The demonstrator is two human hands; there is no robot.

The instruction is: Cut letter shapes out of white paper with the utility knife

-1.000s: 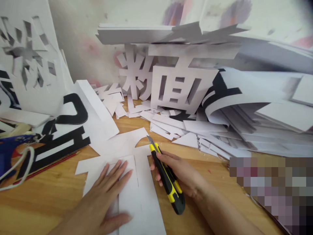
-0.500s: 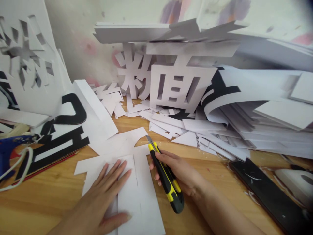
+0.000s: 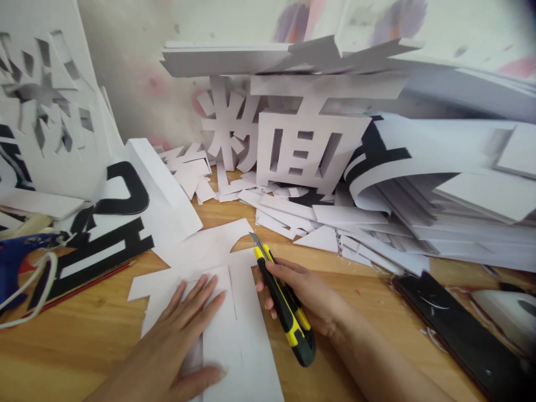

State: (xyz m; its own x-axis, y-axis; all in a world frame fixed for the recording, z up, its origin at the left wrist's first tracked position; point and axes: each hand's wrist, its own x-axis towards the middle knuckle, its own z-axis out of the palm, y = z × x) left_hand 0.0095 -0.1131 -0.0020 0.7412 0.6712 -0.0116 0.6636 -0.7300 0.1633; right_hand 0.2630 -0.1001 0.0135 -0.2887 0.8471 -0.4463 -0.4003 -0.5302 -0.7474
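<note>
My left hand (image 3: 188, 329) lies spread and flat on a white foam board sheet (image 3: 255, 340) at the front of the table. Part of that sheet is hidden under the palm and wrist. Slits show in its surface just right of my fingers. In my right hand (image 3: 299, 293) is a black and yellow utility knife (image 3: 285, 307), its fingers wrapped round the handle. The blade is out and points up and away, just above the sheet's far right corner. Behind the sheet lies another white piece (image 3: 213, 240) with a curved cut.
White cut-out characters (image 3: 312, 145) stand at the back among scraps (image 3: 285, 212). Stacked white boards (image 3: 452, 240) fill the right, near a long black object (image 3: 452, 329). On the left are black letter pieces (image 3: 92, 257), a blue tool with a white cord (image 3: 12, 262) and a pierced board (image 3: 54, 156).
Both hands and the knife hold the same places. The whole view has shifted very slightly.
</note>
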